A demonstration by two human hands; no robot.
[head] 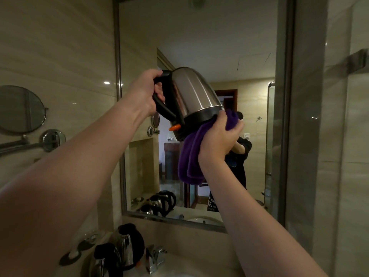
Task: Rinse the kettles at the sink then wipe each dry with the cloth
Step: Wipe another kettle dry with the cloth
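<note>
A steel kettle (191,92) with a black handle and an orange switch is held up high in front of the mirror, tilted so its black base faces down and right. My left hand (145,94) grips the black handle. My right hand (219,136) holds a purple cloth (189,156) against the kettle's base, and the rest of the cloth hangs down. Two more steel kettles (129,244) (105,260) stand on the counter at the lower left, beside the tap (154,256).
A large wall mirror (199,47) fills the middle and reflects a person and the kettles. A round shaving mirror (21,109) on an arm sticks out from the left wall. Kettle bases (70,256) lie on the counter at the left. A glass shower panel (339,136) stands at the right.
</note>
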